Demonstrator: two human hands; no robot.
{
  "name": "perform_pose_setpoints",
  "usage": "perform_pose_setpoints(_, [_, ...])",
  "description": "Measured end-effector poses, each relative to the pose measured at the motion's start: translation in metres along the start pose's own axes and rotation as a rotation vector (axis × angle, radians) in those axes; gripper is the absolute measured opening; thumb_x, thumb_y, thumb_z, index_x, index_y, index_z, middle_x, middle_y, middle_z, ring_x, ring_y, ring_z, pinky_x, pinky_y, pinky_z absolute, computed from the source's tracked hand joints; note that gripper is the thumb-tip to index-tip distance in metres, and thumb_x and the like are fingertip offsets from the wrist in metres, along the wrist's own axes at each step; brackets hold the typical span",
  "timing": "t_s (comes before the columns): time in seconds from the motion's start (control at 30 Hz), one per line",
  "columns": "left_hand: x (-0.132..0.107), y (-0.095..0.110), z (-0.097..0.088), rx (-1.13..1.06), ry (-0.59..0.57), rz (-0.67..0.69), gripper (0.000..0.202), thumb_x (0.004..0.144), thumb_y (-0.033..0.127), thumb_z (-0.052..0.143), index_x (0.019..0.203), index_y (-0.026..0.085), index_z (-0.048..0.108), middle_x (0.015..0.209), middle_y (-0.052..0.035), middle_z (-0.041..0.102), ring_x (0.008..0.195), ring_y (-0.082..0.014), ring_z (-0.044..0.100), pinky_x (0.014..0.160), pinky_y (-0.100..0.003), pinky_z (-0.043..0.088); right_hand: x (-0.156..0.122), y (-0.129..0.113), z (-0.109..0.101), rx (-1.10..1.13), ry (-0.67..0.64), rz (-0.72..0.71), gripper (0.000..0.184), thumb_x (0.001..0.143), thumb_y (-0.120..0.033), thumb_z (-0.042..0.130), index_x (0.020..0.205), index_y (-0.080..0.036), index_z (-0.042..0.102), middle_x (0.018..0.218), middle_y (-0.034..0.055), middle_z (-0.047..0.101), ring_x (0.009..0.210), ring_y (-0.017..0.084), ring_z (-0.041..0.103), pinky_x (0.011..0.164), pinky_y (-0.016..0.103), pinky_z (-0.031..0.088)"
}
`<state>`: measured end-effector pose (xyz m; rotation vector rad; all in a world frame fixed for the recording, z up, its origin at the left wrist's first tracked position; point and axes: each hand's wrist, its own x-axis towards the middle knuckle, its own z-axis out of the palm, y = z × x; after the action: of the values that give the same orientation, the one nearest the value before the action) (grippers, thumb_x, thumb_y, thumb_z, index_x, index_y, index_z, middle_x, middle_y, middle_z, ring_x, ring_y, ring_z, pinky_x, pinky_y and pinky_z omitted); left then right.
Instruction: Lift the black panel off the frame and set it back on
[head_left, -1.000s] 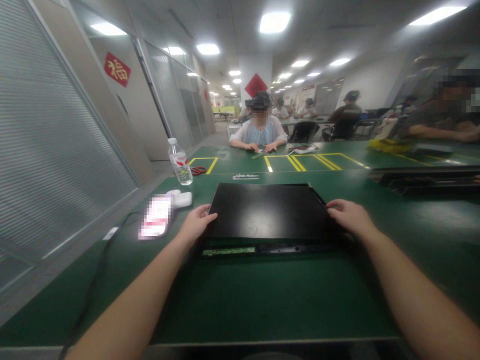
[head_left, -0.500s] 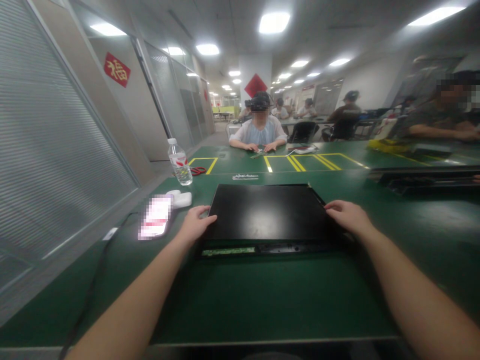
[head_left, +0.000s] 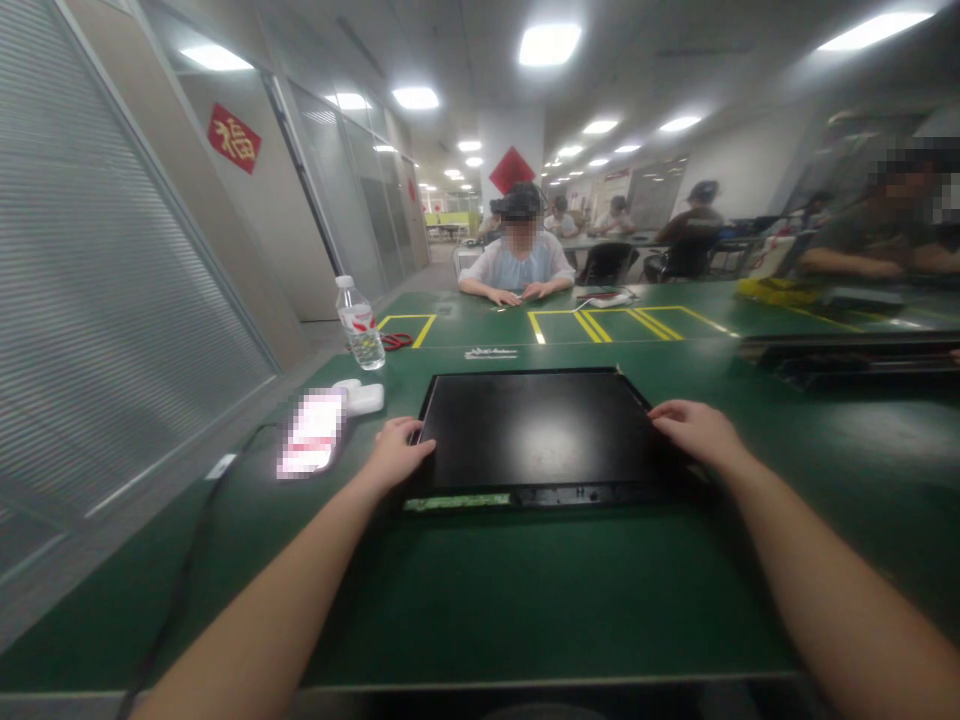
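Observation:
A black display panel lies in a thin dark frame on the green table in front of me. Along the frame's near strip a green circuit board shows at the left. My left hand grips the panel's left edge, thumb on top and fingers at the side. At the right edge, my right hand is closed on the panel with thumb and fingers. The fingertips' undersides are hidden on both sides.
Left of the panel are a lit phone, a white case, a water bottle and red scissors. A cable runs along the left. A person sits opposite; dark parts lie at right.
The display panel has shifted slightly towards me and sunk into the frame, so a dark border now shows at its far and left edges. Both hands stay at its sides.

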<state>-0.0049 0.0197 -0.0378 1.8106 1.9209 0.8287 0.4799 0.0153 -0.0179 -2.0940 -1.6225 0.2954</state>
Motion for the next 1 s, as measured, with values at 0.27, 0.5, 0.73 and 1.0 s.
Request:
perform_pose_setpoints(0.27, [-0.001, 0.005, 0.0, 0.133, -0.04, 0.018, 0.042, 0.077, 0.041, 0.065, 0.11, 0.016, 0.074, 0.139, -0.0181, 0.06, 0.137, -0.0368, 0.05, 0.117, -0.045, 0.034, -0.001, -0.002, -0.002, 0.0, -0.009, 0.018, 0.023, 0.074, -0.03, 0.063, 0.089, -0.027, 0.08, 0.088, 0.002, 0.078, 0.078, 0.022, 0.071, 0.07, 0.032, 0.051])
perform_pose_setpoints(0.5, [-0.001, 0.005, 0.001, 0.163, -0.04, 0.041, 0.045, 0.076, 0.042, 0.065, 0.111, 0.016, 0.073, 0.138, -0.0174, 0.06, 0.133, -0.036, 0.053, 0.117, -0.045, 0.034, -0.002, -0.004, -0.002, -0.048, 0.011, -0.003, 0.019, 0.073, -0.031, 0.063, 0.083, -0.027, 0.079, 0.084, 0.0014, 0.078, 0.078, 0.022, 0.071, 0.065, 0.03, 0.048])
perform_pose_setpoints(0.73, [-0.005, 0.008, -0.001, 0.194, -0.029, 0.108, 0.053, 0.077, 0.043, 0.066, 0.123, 0.015, 0.071, 0.137, -0.018, 0.059, 0.131, -0.0372, 0.054, 0.116, -0.047, 0.036, -0.005, -0.006, -0.001, -0.122, 0.033, -0.033, 0.022, 0.076, -0.03, 0.06, 0.087, -0.027, 0.08, 0.09, 0.0018, 0.079, 0.083, 0.022, 0.071, 0.066, 0.029, 0.047])
perform_pose_setpoints(1.0, [-0.018, 0.023, -0.029, 0.112, -0.334, 0.436, 0.049, 0.069, 0.043, 0.081, 0.116, 0.028, 0.077, 0.141, -0.011, 0.062, 0.13, -0.034, 0.057, 0.112, -0.044, 0.041, -0.006, -0.006, -0.001, -0.146, 0.038, -0.037, 0.025, 0.078, -0.03, 0.059, 0.091, -0.027, 0.08, 0.093, 0.0026, 0.079, 0.085, 0.023, 0.071, 0.066, 0.029, 0.047])
